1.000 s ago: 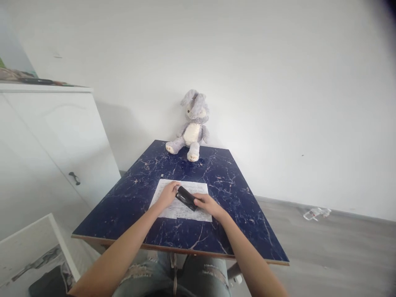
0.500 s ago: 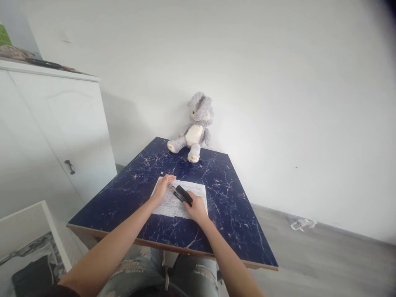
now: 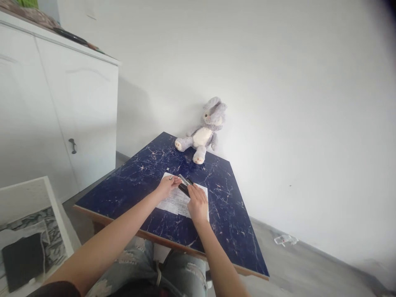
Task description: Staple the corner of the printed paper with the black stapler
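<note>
My right hand (image 3: 198,201) is closed around a black stapler (image 3: 184,189), which is opened up so that its silver inner channel (image 3: 183,179) shows between the black parts. My left hand (image 3: 168,187) is beside the stapler's far end, fingers pinched together. A small thin piece (image 3: 170,177) shows at those fingers, perhaps a strip of staples, too small to be sure. Beneath both hands lies a white printed sheet of paper (image 3: 173,205). Just beyond the sheet, a tiny pale square object (image 3: 167,168) rests on the tabletop.
The dark blue marbled table (image 3: 235,239) stands against a white wall. On its far side sits a grey plush rabbit (image 3: 202,136). A white cabinet (image 3: 89,111) is at the left, with a white-framed container (image 3: 51,206) lower down. Clear plastic packaging (image 3: 286,240) lies on the floor at right.
The stapler has opened, its silver channel now exposed. My left hand has drawn nearer to me and shows a small piece at its fingers. The view has tilted and shifted.
</note>
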{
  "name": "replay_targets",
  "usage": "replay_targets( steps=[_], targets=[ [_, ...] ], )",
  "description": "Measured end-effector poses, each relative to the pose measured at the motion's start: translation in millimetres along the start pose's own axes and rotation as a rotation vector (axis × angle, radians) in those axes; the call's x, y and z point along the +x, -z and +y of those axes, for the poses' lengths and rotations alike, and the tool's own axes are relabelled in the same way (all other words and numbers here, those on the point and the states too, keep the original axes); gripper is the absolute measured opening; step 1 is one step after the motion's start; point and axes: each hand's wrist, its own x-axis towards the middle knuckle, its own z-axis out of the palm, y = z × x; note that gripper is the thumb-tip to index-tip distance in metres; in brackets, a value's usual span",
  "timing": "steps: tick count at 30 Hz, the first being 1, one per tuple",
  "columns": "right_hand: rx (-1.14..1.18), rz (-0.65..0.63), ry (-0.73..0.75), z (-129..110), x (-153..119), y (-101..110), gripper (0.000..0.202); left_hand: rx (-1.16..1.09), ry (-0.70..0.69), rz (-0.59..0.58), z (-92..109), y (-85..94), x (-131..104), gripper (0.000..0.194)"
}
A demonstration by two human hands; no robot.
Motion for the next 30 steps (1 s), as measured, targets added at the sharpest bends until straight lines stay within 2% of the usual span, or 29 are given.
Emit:
replay_targets(
  steps=[3, 6, 10, 12, 15, 17, 20, 23, 25, 27, 29, 30],
  targets=[
    [0.052, 0.029, -0.199, 7, -17, 1, 0.062, 0.119, -0.075, 0.025, 3, -1.3, -3, 0.038],
    [0.123, 0.027, -0.276, 12, -26, 11, 0.055, 0.293, -0.189, -0.021, 11, -6.0, -12, 0.038],
    [0.24, 0.117, -0.181, 7, -15, 29, 0.053, 0.563, -0.328, -0.163, 20, -15.4, -30, 0.025],
    [0.33, 0.102, -0.083, 1, -2, 31, 0.045, 0.678, -0.373, -0.212, 21, -19.7, -38, 0.02],
    [0.447, 0.036, 0.011, -2, 16, 25, 0.025, 0.825, -0.416, -0.245, 20, -23.4, -44, 0.005],
    [0.484, 0.009, 0.02, 6, 26, 17, 0.02, 0.915, -0.433, -0.243, 20, -23.9, -47, 0.004],
    [0.477, 0.013, -0.03, 39, 41, 13, 0.033, 1.051, -0.437, -0.186, 23, -22.8, -48, 0.024],
    [0.418, 0.059, -0.163, 98, 62, 22, 0.037, 1.183, -0.412, -0.077, 34, -19.6, -41, 0.04],
    [0.363, 0.09, -0.278, 141, 75, 30, 0.042, 1.26, -0.381, 0.001, 47, -16.1, -26, 0.04],
    [0.316, 0.091, -0.359, 174, 81, 33, 0.043, 1.322, -0.352, 0.064, 60, -11.4, -6, 0.031],
    [0.283, 0.078, -0.397, 194, 81, 31, 0.043, 1.372, -0.341, 0.119, 69, -5.7, 14, 0.013],
    [0.271, 0.071, -0.401, 199, 79, 28, 0.042, 1.393, -0.331, 0.139, 70, -2.5, 23, 0.014]
  ],
)
